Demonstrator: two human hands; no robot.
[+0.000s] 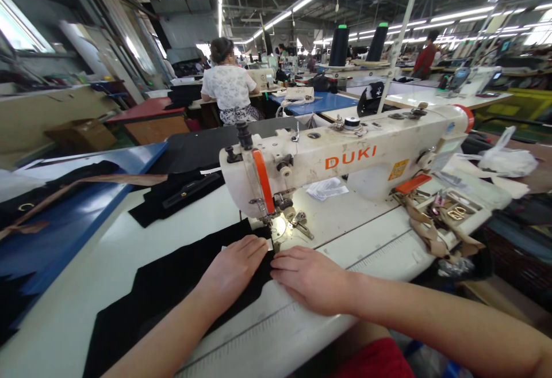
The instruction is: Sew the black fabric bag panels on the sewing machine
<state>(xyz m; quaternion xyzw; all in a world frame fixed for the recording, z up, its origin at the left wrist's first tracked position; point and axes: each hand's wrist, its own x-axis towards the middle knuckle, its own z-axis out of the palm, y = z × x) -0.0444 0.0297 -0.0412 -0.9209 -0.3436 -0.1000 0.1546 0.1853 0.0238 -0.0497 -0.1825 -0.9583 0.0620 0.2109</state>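
A long piece of black fabric (172, 274) lies on the sewing machine's white bed, its far end under the needle area. My left hand (239, 263) rests palm down on top of it, fingers stretched out flat toward the presser foot. A small white strip (270, 245) shows by my left fingertips. At the fabric's right edge, my right hand (308, 277) lies with its fingers extended and touching the cloth; its thumb is hidden. Just beyond both hands stands the head of the white sewing machine (276, 165), its lamp lighting the metal needle plate (279, 227).
More black pieces (176, 194) lie behind on the left, near a blue board (97, 217). A metal guide (302, 224) sits right of the needle. An open tray (457, 208) holds metal rings and tan straps. A co-worker (230, 84) sits ahead.
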